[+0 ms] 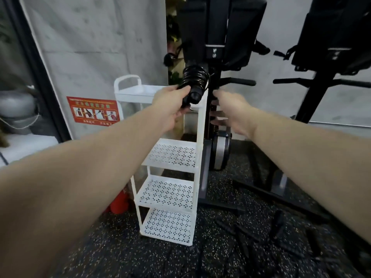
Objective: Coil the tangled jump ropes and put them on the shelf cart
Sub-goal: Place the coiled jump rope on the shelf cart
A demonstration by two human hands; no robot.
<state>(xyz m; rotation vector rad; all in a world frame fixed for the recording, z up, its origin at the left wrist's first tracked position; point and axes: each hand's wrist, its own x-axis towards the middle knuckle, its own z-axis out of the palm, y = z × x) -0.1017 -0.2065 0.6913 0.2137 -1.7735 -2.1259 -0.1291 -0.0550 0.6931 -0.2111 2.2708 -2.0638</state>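
Up near the centre of the frame, the left hand [169,106] grips a coiled black jump rope [193,84], fingers curled round its handles, holding it above the top tray of the white shelf cart [170,157]. Just right of it, the right hand [233,111] reaches forward with relaxed fingers, holding nothing. More black jump ropes [261,233] lie tangled on the speckled floor at lower right.

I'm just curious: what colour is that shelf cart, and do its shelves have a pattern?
White. The cart's lower shelves are perforated with small repeating holes, clearest in the head view.
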